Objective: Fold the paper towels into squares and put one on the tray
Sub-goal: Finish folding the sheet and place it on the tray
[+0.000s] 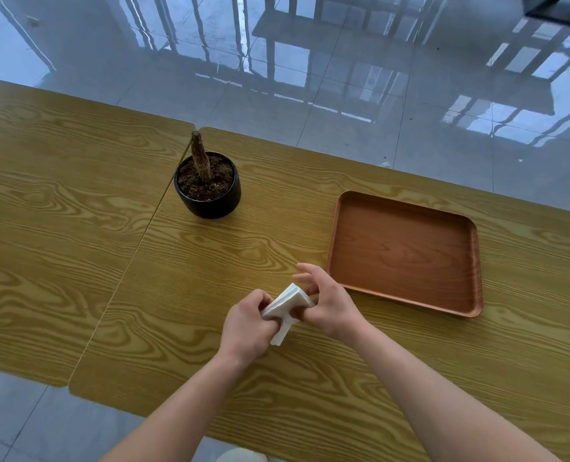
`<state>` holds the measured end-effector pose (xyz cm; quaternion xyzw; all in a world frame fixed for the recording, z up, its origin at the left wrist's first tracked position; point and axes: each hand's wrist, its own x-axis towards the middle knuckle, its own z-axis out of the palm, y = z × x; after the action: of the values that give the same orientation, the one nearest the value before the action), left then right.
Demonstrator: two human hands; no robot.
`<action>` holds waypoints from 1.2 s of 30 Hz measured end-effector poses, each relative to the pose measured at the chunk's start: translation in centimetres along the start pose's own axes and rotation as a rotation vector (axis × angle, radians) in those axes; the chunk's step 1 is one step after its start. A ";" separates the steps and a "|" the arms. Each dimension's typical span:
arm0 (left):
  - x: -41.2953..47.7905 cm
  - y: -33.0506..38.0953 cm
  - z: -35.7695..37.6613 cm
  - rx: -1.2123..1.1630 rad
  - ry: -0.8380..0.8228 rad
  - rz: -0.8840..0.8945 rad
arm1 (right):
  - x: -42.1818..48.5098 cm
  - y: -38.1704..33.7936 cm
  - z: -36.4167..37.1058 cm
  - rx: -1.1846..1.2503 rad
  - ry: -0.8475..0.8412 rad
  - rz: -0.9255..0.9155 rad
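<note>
So I was standing right there watching, and the person was mid-fold, I'd say, not at the placing bit yet. Both hands were on the paper towel [285, 303], a small white wad held just above the table [77, 211], right between the two hands. The left hand [248, 323] was curled shut around the towel's near-left corner, thumb and fingers pinching it, with a loose flap hanging down below that grip. The right hand [327, 301] pinched the opposite edge with thumb and a couple of fingers, while the other fingers were fanned out loose above it.

The towel looked layered but not squared up: one corner stuck up between the hands and that flap drooped underneath, so my guess was the fold still needed finishing. I only spotted the one towel; if there were others, I couldn't see them.

The tray [470, 295] sat just beyond and to the outside of the right hand, near but not touching, with nothing lying in it. Well off past the left hand stood a black pot [210, 203] with a bare stump in soil, out of the way.

Next move, as I read it: tuck the hanging flap in, line up the edges, press flat, then a short reach with the right hand over to the tray.
</note>
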<state>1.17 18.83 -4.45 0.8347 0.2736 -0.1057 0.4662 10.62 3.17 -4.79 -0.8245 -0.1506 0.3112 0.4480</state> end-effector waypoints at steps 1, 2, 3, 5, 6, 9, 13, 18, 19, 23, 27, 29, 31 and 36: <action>0.1 0.2 -0.2 0.012 -0.018 0.017 | -0.1 0.0 -0.2 0.026 -0.024 0.020; 0.2 0.5 -0.3 0.019 -0.030 0.033 | -0.1 0.1 -0.4 0.028 -0.031 0.023; 0.4 0.8 -0.5 0.016 -0.037 0.043 | -0.2 0.2 -0.6 0.013 -0.023 0.020; 0.6 1.4 -0.7 -0.047 -0.049 0.035 | -0.6 0.3 -1.0 0.034 0.012 0.033; 0.7 1.6 -0.7 -0.112 -0.055 0.017 | -0.9 0.3 -1.2 0.081 0.037 0.059; 0.6 2.2 -0.6 -0.356 -0.045 -0.066 | -1.8 0.4 -2.0 0.221 0.114 0.154; 0.5 2.7 0.1 -0.600 -0.064 -0.183 | -3.1 0.4 -3.2 0.333 0.196 0.208; 0.6 3.8 1.1 -0.676 -0.158 -0.192 | -4.2 0.2 -4.5 0.546 0.359 0.282; 0.7 4.2 1.4 -0.672 -0.182 -0.187 | -4.3 0.2 -4.9 0.539 0.401 0.279; 1.5 5.9 2.6 -0.645 -0.267 -0.181 | -4.1 0.1 -6.6 0.472 0.496 0.274; 2.8 8.1 3.8 -0.668 -0.275 -0.214 | -2.9 0.2 -8.9 0.438 0.537 0.268; 3.3 9.2 4.7 -0.706 -0.287 -0.245 | -2.0 0.4 -10.2 0.472 0.553 0.266; 3.7 10.4 5.5 -0.770 -0.297 -0.276 | -1.2 0.6 -11.6 0.528 0.557 0.250; 4.5 12.5 7.6 -0.950 -0.190 -0.366 | -0.2 1.5 -13.6 0.857 0.394 0.327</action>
<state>12.41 8.91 -1.49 0.4562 0.3894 -0.1251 0.7903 19.23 -6.56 -0.39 -0.6220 0.2096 0.2498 0.7119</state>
